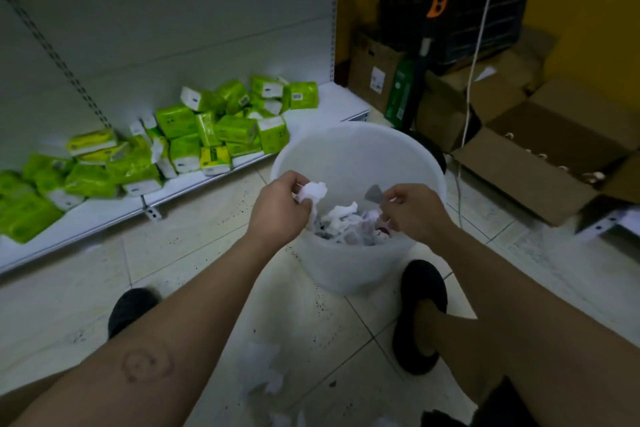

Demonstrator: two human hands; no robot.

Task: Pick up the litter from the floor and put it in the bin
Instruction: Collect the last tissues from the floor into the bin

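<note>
A white plastic bin [349, 146] stands on the tiled floor between my feet, with crumpled paper litter [346, 222] lying in its bottom. Over the bin's left side, my left hand [280, 206] grips a crumpled white tissue [313, 191]. My right hand [414, 208] is over the right side, pinching a small grey scrap [373, 192]. More white crumpled paper [261, 369] lies on the floor close to me, between my forearms.
A low white shelf [104, 215] on the left carries several green tissue packs [221, 125]. Cardboard boxes [540, 156], a black crate [485, 10] and a hanging white cable [474, 66] crowd the right. My black shoes [420, 312] flank the bin.
</note>
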